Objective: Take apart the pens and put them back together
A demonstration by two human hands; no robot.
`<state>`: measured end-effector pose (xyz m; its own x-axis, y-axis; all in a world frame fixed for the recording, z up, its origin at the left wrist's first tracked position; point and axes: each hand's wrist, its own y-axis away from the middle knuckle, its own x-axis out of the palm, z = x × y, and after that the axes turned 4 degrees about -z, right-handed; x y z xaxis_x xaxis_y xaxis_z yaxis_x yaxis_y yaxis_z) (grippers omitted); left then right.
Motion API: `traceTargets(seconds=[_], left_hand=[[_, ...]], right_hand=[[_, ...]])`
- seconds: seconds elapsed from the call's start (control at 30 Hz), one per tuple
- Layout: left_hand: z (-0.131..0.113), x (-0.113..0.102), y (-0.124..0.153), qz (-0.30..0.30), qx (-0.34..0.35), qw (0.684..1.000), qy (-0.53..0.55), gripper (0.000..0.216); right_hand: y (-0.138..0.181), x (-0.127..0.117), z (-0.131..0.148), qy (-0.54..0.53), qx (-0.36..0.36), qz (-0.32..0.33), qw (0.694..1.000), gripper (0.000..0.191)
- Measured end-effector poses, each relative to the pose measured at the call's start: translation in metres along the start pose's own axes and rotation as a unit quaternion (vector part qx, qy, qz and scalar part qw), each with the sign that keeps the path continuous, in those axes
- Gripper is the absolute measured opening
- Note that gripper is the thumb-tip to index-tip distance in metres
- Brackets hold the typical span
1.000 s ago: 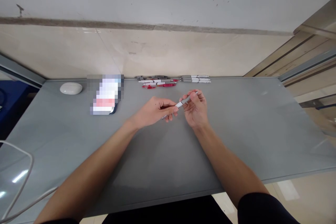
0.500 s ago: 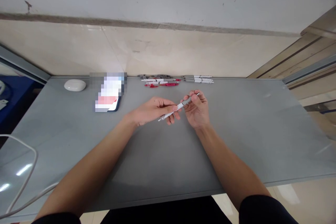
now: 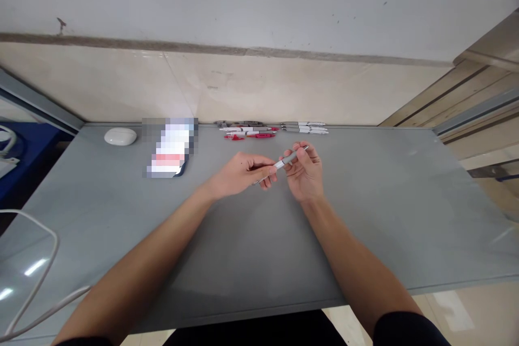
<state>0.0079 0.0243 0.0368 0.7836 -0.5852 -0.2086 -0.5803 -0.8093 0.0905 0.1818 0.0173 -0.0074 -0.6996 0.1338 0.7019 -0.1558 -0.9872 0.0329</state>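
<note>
Above the middle of the grey table, both my hands grip one white and grey pen. My left hand pinches the white barrel end between thumb and fingers. My right hand is closed round the grey grip end, whose metal tip points up and right. Behind the hands, several red and white pens lie at the table's far edge, with a few white and grey pens to their right.
A phone with a blurred screen lies left of the pens, and a white oval case sits further left. A white cable loops over the near left corner. A pale wall rises just behind the table.
The pen's white end, which stuck out below my left hand half a second ago, is now mostly hidden in that hand. Both hands stay in about the same place.
</note>
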Motion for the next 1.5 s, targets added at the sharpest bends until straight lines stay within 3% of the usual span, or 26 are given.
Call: traceTargets(seconds=[0.2,0.3,0.63,0.77,0.93,1.03,1.17,1.33,1.5], left_hand=[[0.001,-0.005,0.001,0.082,-0.062,0.992,0.076,0.034],[0.001,-0.004,0.002,0.081,-0.064,0.992,0.078,0.033],[0.003,0.003,0.000,-0.039,0.015,0.999,-0.036,0.027],[0.006,-0.002,-0.001,-0.054,0.015,0.998,-0.018,0.024],[0.008,-0.001,-0.002,-0.109,0.006,0.993,0.032,0.026],[0.010,0.008,-0.006,-0.189,0.022,0.973,0.128,0.027],[0.012,0.023,-0.014,-0.314,0.086,0.909,0.261,0.023],[0.013,0.036,-0.017,-0.327,0.105,0.880,0.329,0.019],[0.014,0.047,-0.016,-0.330,0.089,0.874,0.345,0.021]], right_hand=[[0.001,-0.002,0.000,-0.017,0.013,0.025,0.999,0.016],[0.001,-0.001,0.000,-0.016,0.013,0.011,1.000,0.017],[0.000,0.002,-0.003,0.005,-0.011,-0.016,1.000,0.015],[-0.005,-0.003,-0.003,0.012,-0.007,0.002,1.000,0.017],[-0.010,-0.007,0.001,0.014,-0.015,-0.036,0.999,0.015],[-0.011,-0.006,0.001,0.067,-0.028,-0.046,0.996,0.016],[-0.011,-0.005,-0.004,0.216,-0.068,-0.047,0.973,0.020],[-0.009,-0.004,-0.008,0.338,-0.088,-0.010,0.937,0.024],[-0.008,-0.004,-0.008,0.309,-0.063,0.020,0.949,0.024]])
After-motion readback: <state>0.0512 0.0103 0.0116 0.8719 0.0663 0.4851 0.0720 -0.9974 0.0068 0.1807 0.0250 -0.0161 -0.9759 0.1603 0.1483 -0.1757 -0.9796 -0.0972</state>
